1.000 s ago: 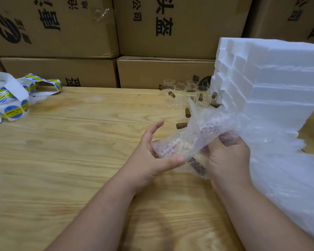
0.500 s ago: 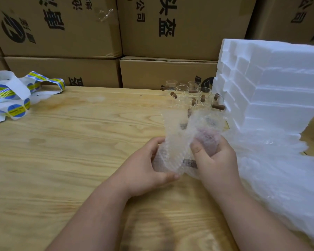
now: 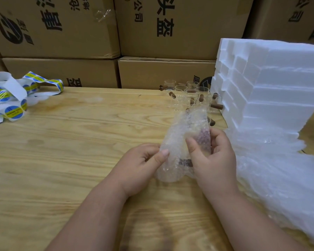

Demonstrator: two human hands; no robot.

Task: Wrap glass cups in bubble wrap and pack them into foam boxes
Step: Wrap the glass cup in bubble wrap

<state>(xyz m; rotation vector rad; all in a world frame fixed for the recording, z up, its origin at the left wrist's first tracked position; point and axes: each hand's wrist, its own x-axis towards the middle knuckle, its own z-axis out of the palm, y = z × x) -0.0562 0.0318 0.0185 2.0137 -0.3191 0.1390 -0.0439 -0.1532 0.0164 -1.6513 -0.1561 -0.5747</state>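
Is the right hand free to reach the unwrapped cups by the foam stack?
Probably not yet: the right hand grips the bubble-wrapped cup, as does the left hand. The cups stand just beyond, with nothing between.

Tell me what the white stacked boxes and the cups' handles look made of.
White stacked boxes: expanded foam, seemingly; matte, bright white, thick blocky walls. Brown stubby cup handles: probably wood, dull brown and opaque against the clear glass cups; too small for certainty.
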